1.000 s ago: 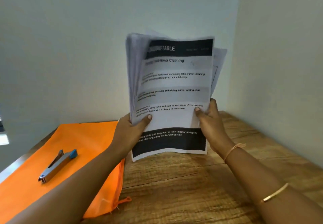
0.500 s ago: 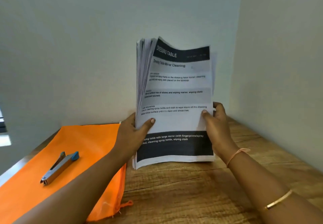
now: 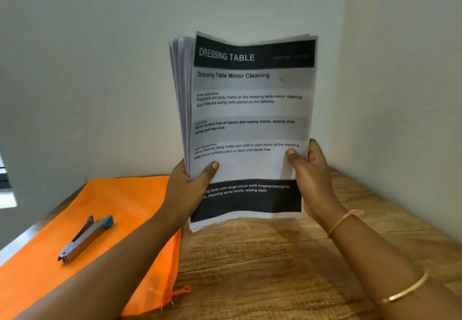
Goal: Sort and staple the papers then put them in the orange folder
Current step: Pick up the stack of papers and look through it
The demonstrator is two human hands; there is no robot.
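The left hand [image 3: 186, 189] is gripping the lower left edge of the papers [image 3: 250, 119], its thumb lying across the front sheet and its fingers wrapping behind. The right hand [image 3: 312, 179] is gripping the lower right edge the same way, thumb on the front, fingers curling round the back. The hands are sitting apart, one on each side of the stack, both clamped on it.

The papers are standing upright between the hands, the front sheet facing the camera and reading "DRESSING TABLE" in a dark band at the top. The sheets are fanning a little along the left edge. The bottom edge is hanging close over the bench [image 3: 275, 257]; whether it is touching the wood I cannot tell.

A thin thread [image 3: 345, 217] is circling the right wrist, and a gold bangle [image 3: 405, 289] is sitting further up that forearm.

The folder [image 3: 125, 207] is lying flat on the left part of the bench, partly under the left forearm. A stapler [image 3: 85, 238] is lying on top of the folder, well apart from the papers.
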